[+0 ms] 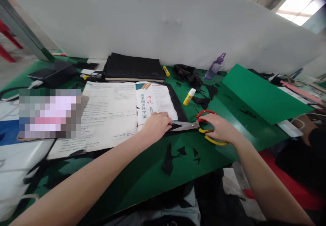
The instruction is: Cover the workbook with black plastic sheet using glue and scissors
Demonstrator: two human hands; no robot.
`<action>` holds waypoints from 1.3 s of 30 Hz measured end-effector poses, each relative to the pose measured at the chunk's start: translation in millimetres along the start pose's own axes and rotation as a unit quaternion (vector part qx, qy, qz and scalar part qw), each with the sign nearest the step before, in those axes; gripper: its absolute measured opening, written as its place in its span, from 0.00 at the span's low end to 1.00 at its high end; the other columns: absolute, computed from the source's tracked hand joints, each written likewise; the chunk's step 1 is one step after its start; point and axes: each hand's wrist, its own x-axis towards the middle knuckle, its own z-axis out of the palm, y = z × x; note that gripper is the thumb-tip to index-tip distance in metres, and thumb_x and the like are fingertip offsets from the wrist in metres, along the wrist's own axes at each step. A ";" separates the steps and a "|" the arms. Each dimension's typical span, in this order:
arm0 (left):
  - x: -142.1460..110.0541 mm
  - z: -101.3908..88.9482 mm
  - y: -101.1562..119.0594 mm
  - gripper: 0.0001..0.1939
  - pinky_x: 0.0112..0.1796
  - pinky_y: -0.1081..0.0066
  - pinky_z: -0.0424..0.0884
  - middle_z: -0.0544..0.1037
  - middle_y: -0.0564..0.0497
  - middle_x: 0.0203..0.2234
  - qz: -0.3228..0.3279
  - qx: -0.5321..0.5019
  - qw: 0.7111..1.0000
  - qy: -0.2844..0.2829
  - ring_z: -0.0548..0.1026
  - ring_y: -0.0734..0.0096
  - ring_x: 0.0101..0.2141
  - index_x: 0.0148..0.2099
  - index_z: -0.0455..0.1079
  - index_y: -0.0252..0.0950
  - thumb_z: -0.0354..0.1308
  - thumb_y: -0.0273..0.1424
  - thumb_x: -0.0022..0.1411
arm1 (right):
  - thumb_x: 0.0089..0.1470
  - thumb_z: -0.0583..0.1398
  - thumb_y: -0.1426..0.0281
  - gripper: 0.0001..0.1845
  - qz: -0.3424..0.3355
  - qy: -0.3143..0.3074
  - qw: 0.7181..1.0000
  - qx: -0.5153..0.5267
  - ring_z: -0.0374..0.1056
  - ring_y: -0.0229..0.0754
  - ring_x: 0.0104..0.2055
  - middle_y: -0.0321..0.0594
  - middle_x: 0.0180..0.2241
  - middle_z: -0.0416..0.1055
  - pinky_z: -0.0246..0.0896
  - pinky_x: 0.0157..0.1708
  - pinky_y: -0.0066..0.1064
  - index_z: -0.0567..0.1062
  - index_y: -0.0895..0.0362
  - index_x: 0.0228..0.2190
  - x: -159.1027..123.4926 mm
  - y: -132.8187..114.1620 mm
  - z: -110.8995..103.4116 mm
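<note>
My right hand [222, 128] is closed around the red and yellow handles of a pair of scissors [187, 126]. Its blades, slightly parted, point left at the lower right corner of an open book [114, 110]. At that corner my left hand [158, 125] lies with curled fingers, gripping the edge of a black sheet [178, 104] that sticks out from under the book; whether it is paper or cloth I cannot tell. The fingertips are close to the blade tips. Black scraps [168, 161] lie on the green table below the scissors.
A glue stick [188, 97], its yellow cap [166, 71], a purple spray bottle [216, 66] and crumpled black scraps [188, 75] stand or lie behind. A black folder [134, 66] is at the back, a green sheet [265, 93] at right, a blurred-out object [51, 114] at left.
</note>
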 end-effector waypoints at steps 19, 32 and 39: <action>1.3 1.3 4.5 0.11 0.37 0.65 0.65 0.75 0.48 0.34 0.001 0.012 1.000 0.005 0.72 0.67 0.33 0.36 0.74 0.35 0.50 0.27 0.65 | 0.43 0.61 0.72 0.28 -0.054 0.004 0.998 -0.039 0.65 0.54 0.53 0.47 0.51 0.69 0.64 0.50 0.45 0.69 0.56 0.49 17.4 -11.0 -4.8; 1.8 0.1 5.7 0.11 0.37 0.66 0.63 0.75 0.49 0.34 0.003 0.024 1.000 0.001 0.72 0.68 0.32 0.36 0.73 0.35 0.49 0.27 0.65 | 0.42 0.63 0.71 0.29 -0.079 0.000 0.996 -0.043 0.65 0.54 0.53 0.47 0.51 0.69 0.63 0.51 0.46 0.68 0.56 0.50 27.7 -10.6 -0.9; 1.8 1.2 5.3 0.11 0.37 0.66 0.63 0.75 0.49 0.33 0.006 0.027 1.000 0.007 0.71 0.69 0.31 0.35 0.73 0.35 0.49 0.27 0.65 | 0.42 0.61 0.72 0.29 -0.071 -0.008 0.996 -0.044 0.66 0.52 0.52 0.44 0.50 0.70 0.65 0.49 0.43 0.68 0.54 0.50 30.1 -7.4 3.4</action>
